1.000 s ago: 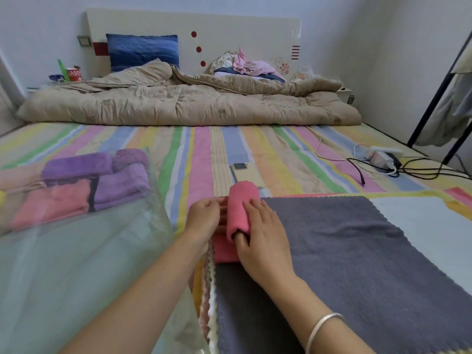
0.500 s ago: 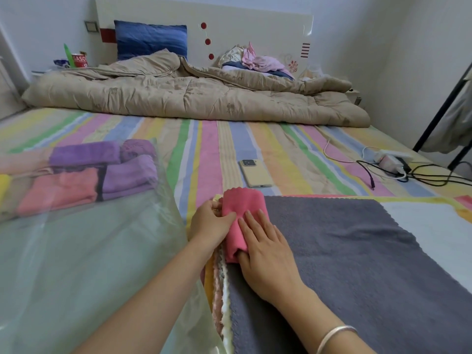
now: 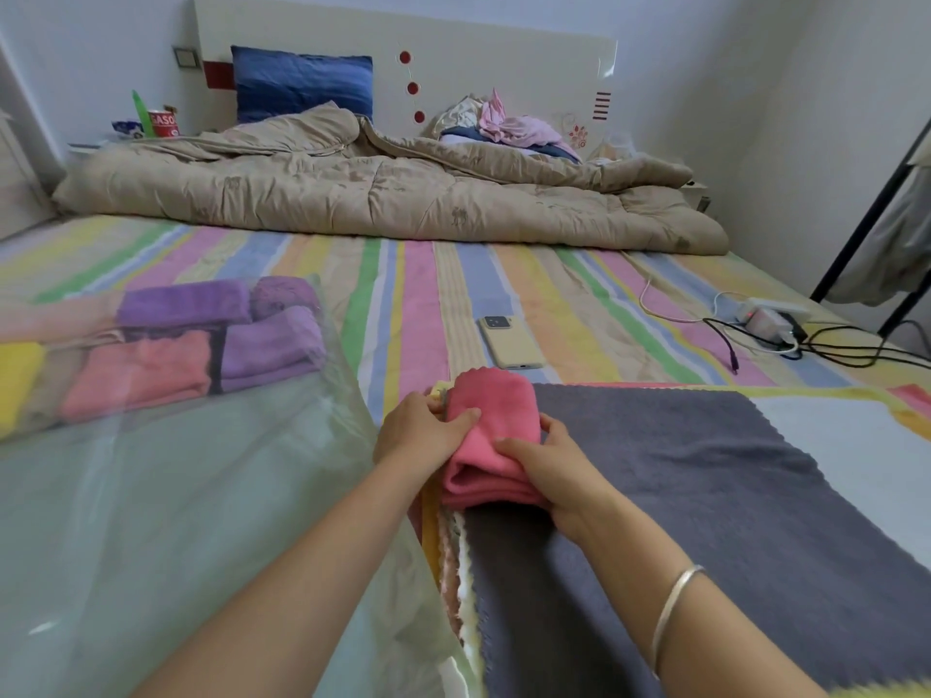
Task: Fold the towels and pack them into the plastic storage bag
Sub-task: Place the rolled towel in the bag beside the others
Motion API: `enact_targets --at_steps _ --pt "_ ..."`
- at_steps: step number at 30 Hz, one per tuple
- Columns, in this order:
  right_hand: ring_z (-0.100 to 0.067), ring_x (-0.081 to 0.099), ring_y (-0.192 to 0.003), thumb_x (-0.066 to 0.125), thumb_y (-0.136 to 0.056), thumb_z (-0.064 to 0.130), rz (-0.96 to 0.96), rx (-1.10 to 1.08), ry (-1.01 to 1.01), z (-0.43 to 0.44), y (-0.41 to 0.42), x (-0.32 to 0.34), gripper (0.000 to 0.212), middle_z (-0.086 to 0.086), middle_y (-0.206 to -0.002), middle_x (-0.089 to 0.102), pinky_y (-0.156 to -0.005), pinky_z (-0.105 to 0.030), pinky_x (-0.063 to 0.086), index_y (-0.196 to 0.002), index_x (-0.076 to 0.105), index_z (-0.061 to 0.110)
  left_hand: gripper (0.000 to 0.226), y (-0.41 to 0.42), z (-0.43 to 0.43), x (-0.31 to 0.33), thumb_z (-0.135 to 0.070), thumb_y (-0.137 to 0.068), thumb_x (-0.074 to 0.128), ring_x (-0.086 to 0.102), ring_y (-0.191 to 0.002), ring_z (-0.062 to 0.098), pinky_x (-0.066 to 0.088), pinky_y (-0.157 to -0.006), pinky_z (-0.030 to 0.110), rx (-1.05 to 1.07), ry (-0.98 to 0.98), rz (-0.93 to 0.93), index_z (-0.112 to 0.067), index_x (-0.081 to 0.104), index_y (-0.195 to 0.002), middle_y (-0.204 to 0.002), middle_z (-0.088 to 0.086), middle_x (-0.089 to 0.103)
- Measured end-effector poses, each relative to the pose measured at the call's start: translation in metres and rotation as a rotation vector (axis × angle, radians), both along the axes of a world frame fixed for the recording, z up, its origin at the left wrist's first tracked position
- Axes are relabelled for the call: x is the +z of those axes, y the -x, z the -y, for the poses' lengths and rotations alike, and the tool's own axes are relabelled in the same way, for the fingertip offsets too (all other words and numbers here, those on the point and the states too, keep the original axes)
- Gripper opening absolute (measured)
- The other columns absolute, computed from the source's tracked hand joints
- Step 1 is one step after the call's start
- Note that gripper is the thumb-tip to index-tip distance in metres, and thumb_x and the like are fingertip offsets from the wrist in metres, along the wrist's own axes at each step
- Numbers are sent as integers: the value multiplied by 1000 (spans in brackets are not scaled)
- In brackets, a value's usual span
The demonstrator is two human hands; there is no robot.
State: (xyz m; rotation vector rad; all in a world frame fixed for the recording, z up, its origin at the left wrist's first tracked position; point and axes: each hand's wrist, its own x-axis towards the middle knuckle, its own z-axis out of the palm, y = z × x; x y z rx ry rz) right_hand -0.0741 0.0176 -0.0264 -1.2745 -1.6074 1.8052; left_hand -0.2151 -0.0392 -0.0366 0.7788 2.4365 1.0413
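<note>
Since a moment ago, our left hand and right hand have shifted to grip the folded pink terry towel from both sides atop the flat grey towel.

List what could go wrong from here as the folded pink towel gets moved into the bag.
The pink towel is a loose fold pinched by the left hand and right hand; it may spring open on the way. The plastic bag lies limp and flat, so its mouth may need opening first. Lifting could drag the grey towel underneath.
</note>
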Motion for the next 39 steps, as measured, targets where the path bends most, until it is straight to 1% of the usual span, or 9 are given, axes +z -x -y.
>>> enact_targets --at_steps 4,8,15,22,26,30,32,35,39 --pt "-29 71 -88 67 -87 11 -253 36 81 37 -17 14 60 -13 -114 67 -70 -37 60 -137 38 26 69 -5 43 30 -75 -65 67 68 -74 23 58 -70 35 -9 -144 321 -10 69 -88 -81 9 71" --pt "-27 70 -86 62 -90 7 -401 186 118 83 -19 36 49 -11 -112 70 -64 -32 58 -132 47 27 72 -10 98 59 -72 -60 70 72 -90 25 59 -78 38 -147 -160 867 -16 69 -105 -95 9 75" --pt "-23 69 -86 63 -85 7 -131 364 -58 157 20 27 58 -11 -106 71 -79 -38 57 -132 42 35 32 16 203 48 -30 -94 59 64 -57 16 48 -43 22 67 -287 491 -2 64 -108 -79 10 70" --pt "-22 57 -90 45 -81 2 142 580 -1011 229 52 -5 48 1 -133 32 -72 -42 51 -118 43 33 35 19 285 17 -44 -102 36 70 -69 25 57 -56 35 169 -284 716 -17 57 -108 -82 13 72" --pt "-26 49 -110 66 -80 17 241 677 -1362 251 57 -11 41 -3 -146 25 -56 -32 46 -115 49 31 41 23 302 14 -42 -103 37 68 -70 26 57 -57 37 205 -325 742 -10 59 -114 -87 17 70" --pt "-30 57 -99 77 -66 15 360 754 -1547 261 51 -15 53 -16 -149 33 -40 -25 38 -113 54 26 38 23 313 16 -36 -102 45 69 -75 29 60 -60 40 195 -324 786 -5 61 -114 -92 20 68" --pt "-28 49 -117 65 -80 19 336 808 -1495 262 50 -17 44 -7 -158 21 -57 -32 49 -122 56 31 31 19 319 15 -28 -101 50 70 -71 27 60 -59 38 174 -314 791 -2 61 -113 -86 18 69" --pt "-16 28 -140 43 -98 34 300 850 -930 259 47 2 32 5 -160 15 -104 -31 36 -121 64 35 28 14 327 14 -21 -100 51 71 -69 27 60 -58 38 170 -323 802 1 59 -114 -85 19 70" --pt "-9 51 -109 60 -78 68 335 805 -704 265 51 14 59 5 -131 37 -88 -21 41 -114 53 21 26 11 331 20 -20 -101 48 71 -73 25 61 -66 37 110 -365 811 -1 57 -116 -94 18 71"
